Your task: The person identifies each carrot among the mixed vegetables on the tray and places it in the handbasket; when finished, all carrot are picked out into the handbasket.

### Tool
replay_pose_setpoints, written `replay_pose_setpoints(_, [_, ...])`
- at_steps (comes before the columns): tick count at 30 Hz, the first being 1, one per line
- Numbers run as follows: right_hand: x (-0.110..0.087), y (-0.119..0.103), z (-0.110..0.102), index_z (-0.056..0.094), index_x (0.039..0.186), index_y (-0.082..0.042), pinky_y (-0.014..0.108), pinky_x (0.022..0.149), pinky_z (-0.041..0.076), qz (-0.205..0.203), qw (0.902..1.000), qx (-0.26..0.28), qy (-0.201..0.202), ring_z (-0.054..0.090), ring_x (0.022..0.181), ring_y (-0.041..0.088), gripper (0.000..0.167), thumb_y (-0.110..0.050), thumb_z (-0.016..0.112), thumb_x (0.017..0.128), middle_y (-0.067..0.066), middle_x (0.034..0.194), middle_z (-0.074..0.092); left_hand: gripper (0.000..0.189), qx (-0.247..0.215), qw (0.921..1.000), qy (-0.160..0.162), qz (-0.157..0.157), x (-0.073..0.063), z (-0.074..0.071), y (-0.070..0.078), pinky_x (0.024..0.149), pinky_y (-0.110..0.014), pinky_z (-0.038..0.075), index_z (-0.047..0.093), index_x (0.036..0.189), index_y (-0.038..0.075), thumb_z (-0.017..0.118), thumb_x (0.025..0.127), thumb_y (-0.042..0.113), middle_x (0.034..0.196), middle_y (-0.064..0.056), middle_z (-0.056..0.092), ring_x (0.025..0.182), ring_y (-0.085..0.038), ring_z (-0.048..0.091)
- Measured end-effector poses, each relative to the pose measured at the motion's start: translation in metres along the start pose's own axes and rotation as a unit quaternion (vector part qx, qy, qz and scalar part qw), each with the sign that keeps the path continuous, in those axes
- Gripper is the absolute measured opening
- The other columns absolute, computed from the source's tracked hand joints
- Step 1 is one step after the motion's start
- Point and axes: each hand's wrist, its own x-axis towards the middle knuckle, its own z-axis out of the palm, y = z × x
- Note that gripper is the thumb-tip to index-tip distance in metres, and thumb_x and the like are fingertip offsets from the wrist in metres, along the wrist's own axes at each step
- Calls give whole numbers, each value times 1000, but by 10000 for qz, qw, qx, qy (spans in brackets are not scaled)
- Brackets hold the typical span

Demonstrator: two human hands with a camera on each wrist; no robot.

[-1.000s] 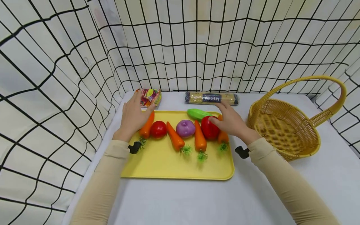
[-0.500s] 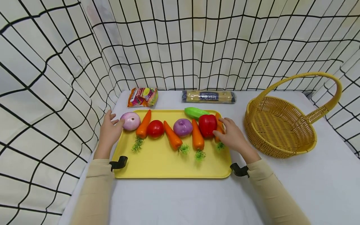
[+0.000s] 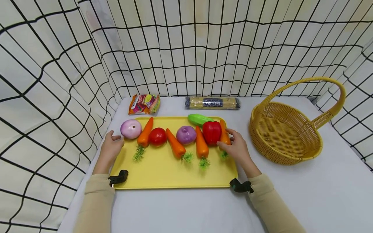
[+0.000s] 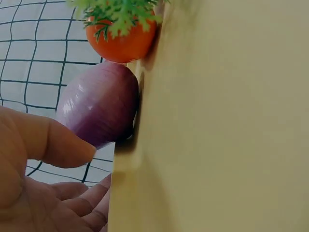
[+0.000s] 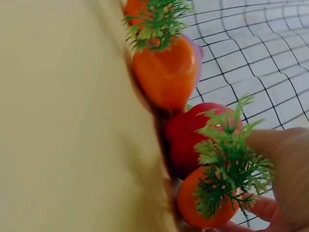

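A yellow tray (image 3: 175,174) holds a row of toy vegetables. My left hand (image 3: 111,149) is at its left edge, just below a pale purple onion (image 3: 131,129). In the left wrist view the thumb (image 4: 67,145) points at the onion with a small gap, and the fingers lie outside the tray's edge. My right hand (image 3: 236,146) is at the right edge, thumb and loosely bent fingers around the rightmost carrot (image 3: 224,134), thumb near a red pepper (image 3: 211,132). Whether it touches either is unclear. Leafy greens partly hide that hand in the right wrist view.
Several other carrots, a tomato (image 3: 157,136), a purple onion (image 3: 186,134) and a green vegetable (image 3: 199,119) share the tray. A candy bag (image 3: 144,104) and a pasta pack (image 3: 212,103) lie behind. A wicker basket (image 3: 287,136) stands right. Black-lined walls enclose the table.
My left hand has come away from above the tray's left side, uncovering the pale onion, then lowered along the edge. My right hand has moved from above the pepper to the rightmost carrot.
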Motion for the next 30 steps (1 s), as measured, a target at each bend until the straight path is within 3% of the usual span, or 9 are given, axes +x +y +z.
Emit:
replay_pose_setpoints(4, [-5, 6, 8, 44, 144, -8, 51, 100, 43, 24, 9997, 37, 235, 47, 125, 39, 74, -24, 78, 80, 19, 146, 40, 82, 290, 9993, 21, 220, -2, 1, -8, 86, -35, 39, 2, 154, -4, 45, 85, 6, 144, -28, 41, 119, -37, 47])
replay_pose_setpoints(10, [-8, 10, 22, 42, 145, -5, 50, 102, 37, -134, 9982, -311, 487, 46, 122, 37, 77, -23, 76, 78, 21, 143, 42, 78, 582, 9967, 219, 525, -6, 3, -18, 95, -46, 41, 10, 152, -8, 48, 85, 0, 140, -30, 45, 124, -43, 48])
replay_pose_setpoints(15, [-6, 14, 23, 46, 142, -7, 48, 97, 40, -82, 9962, -248, 830, 49, 116, 34, 69, -23, 73, 80, 19, 136, 47, 78, 486, 9961, 256, 696, -1, 9, -21, 95, -48, 40, 12, 152, -9, 48, 83, -3, 139, -31, 45, 122, -44, 47])
replay_pose_setpoints(22, [-2, 13, 23, 51, 137, -6, 44, 93, 43, -132, 9929, -149, 1172, 53, 111, 31, 59, -21, 69, 83, 15, 131, 54, 76, 652, 9941, 241, 830, 2, 11, -23, 90, -43, 40, 16, 151, -10, 49, 82, -6, 139, -30, 46, 120, -43, 48])
replay_pose_setpoints(30, [-1, 7, 20, 58, 134, -8, 43, 97, 44, -91, 9851, -122, 1713, 59, 113, 29, 52, -25, 67, 85, 12, 127, 64, 76, 726, 9932, 283, 869, 2, 9, -25, 79, -26, 39, 18, 151, -9, 50, 82, -6, 138, -30, 47, 117, -40, 49])
